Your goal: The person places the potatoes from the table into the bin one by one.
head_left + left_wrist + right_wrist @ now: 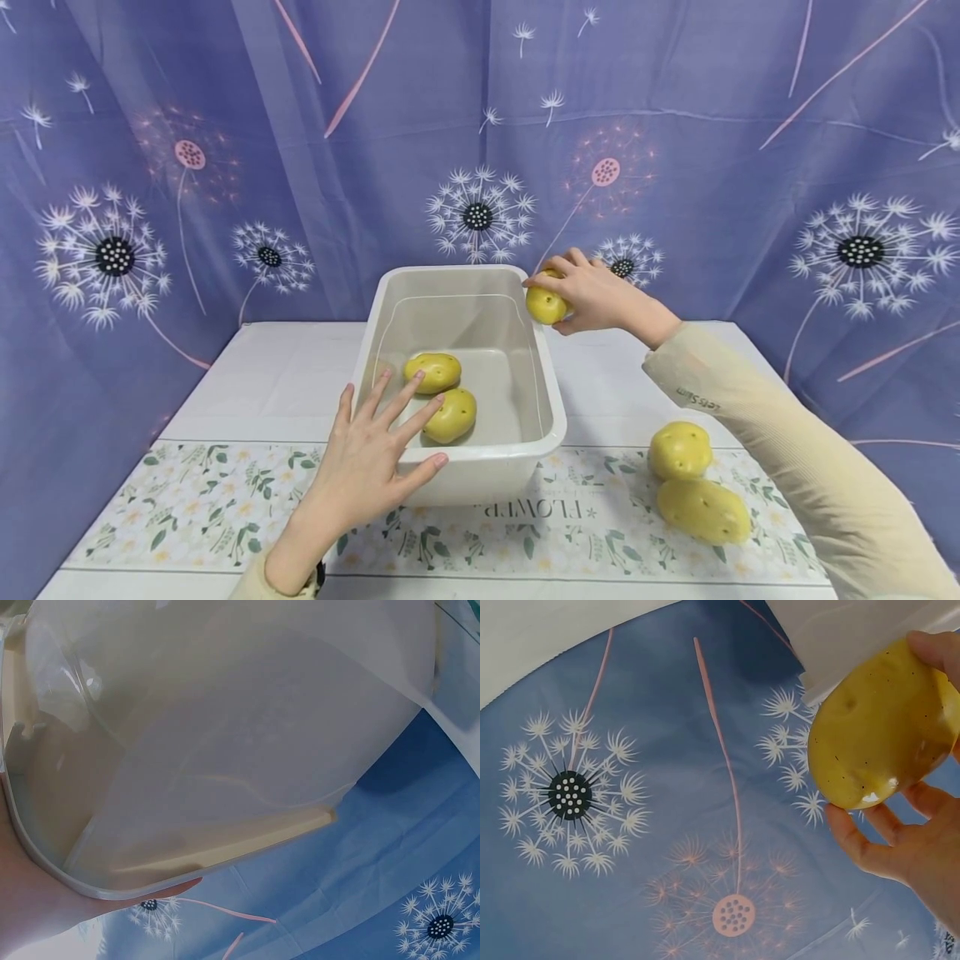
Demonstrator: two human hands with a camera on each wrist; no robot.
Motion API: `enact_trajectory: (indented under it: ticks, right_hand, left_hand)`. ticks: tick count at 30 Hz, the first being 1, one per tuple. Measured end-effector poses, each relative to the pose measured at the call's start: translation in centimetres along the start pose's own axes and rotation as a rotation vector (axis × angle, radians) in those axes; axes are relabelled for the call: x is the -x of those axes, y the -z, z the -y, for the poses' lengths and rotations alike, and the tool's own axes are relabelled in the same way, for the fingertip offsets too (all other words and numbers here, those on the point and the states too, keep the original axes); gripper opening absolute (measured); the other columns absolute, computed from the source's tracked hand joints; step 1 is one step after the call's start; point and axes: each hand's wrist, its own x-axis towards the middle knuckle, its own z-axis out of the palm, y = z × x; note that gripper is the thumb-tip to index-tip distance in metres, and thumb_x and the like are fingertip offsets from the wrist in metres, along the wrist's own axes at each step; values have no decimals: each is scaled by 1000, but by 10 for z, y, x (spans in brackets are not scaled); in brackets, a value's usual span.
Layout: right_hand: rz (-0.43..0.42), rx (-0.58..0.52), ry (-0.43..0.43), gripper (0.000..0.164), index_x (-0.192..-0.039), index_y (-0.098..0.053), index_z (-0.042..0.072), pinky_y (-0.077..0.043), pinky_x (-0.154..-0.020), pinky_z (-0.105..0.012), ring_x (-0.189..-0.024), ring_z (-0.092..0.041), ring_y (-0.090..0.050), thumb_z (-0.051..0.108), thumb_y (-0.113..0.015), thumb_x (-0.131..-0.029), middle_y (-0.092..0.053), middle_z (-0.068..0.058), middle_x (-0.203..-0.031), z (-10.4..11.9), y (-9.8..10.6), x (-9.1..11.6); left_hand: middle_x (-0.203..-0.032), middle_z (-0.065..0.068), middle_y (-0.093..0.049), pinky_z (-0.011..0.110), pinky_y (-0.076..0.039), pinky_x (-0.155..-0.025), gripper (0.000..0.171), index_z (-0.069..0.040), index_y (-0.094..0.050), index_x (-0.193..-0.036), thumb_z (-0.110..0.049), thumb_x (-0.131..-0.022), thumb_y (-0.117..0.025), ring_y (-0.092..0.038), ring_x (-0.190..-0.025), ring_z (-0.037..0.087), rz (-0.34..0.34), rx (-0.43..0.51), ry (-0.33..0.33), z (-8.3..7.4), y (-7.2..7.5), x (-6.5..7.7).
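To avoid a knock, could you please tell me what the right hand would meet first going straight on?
The right hand, potato leading, would probably meet the plastic tub's right rim, though height is unclear.

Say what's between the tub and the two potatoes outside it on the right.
Nothing but bare tablecloth with its printed leaf pattern separates the tub from those potatoes; the head view shows it.

- Head: above the left hand (pixel 371 467) and right hand (pixel 592 292), facing forward and down.
- Left wrist: close to the tub (pixel 240 735).
- Right wrist: near the held potato (pixel 881 731), facing the curtain (pixel 679 772); head shares both.
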Motion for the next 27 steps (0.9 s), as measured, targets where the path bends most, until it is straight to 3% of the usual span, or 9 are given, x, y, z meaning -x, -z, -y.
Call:
enact_trajectory:
  ticks: [27]
  right_hand:
    - [10, -19, 8, 67, -125, -48, 21, -42, -72, -46, -105, -30, -38, 26, -73, -64, -48, -13, -119, 17, -4, -27]
  left_hand:
    - [-142, 2, -37, 67, -22, -98, 58, -34, -44, -130, -64, -81, -41, -27, -132, 35, -1, -9, -8, 0, 2, 0]
